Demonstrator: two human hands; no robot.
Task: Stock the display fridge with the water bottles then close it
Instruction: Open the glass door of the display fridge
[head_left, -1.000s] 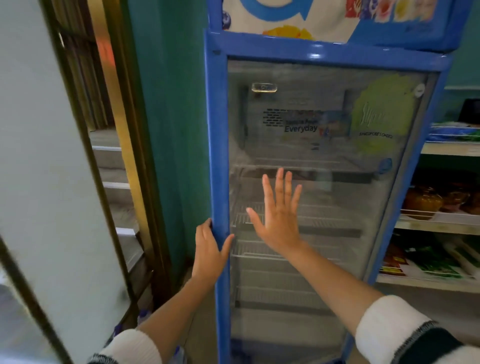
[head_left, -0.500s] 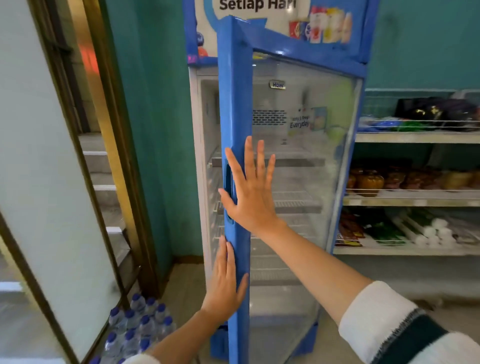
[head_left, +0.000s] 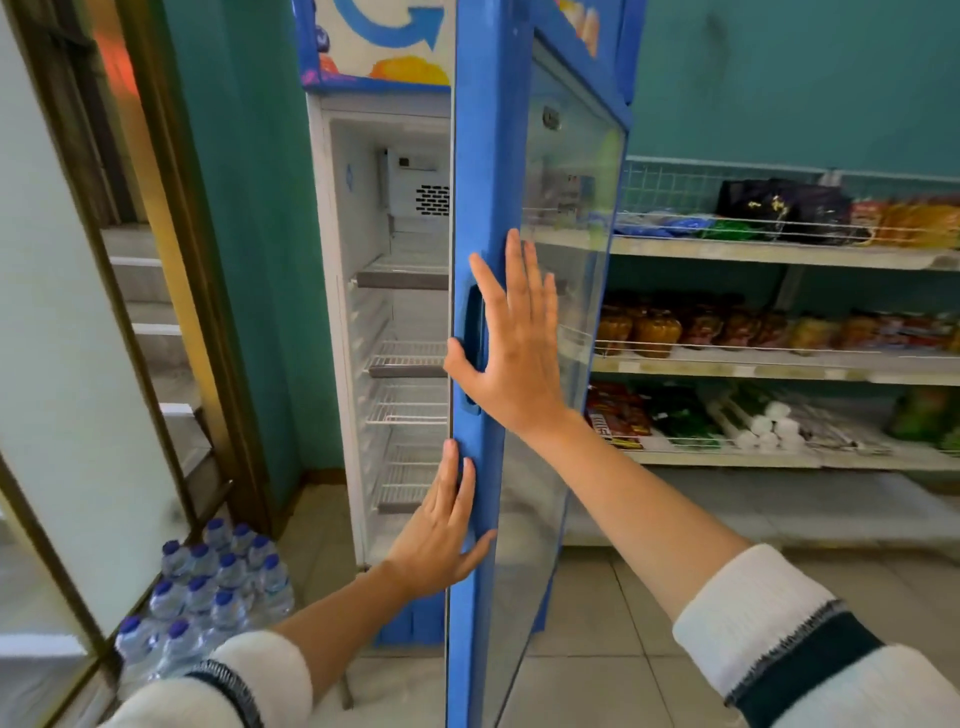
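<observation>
Two flat hands on fridge door, ajar: right hand fingers spread beside handle recess, left hand open on edge. Water bottles packed on floor, left; fridge shelves bare.

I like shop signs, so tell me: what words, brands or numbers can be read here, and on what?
Nothing reads clearly.
Badge on the fridge door: blurred.
Sticker behind its glass: blurred.
Red packet on the lower shelf: too small.
Fridge header: only a blue arrow.

Blue display fridge open, empty; water bottles floored.
</observation>
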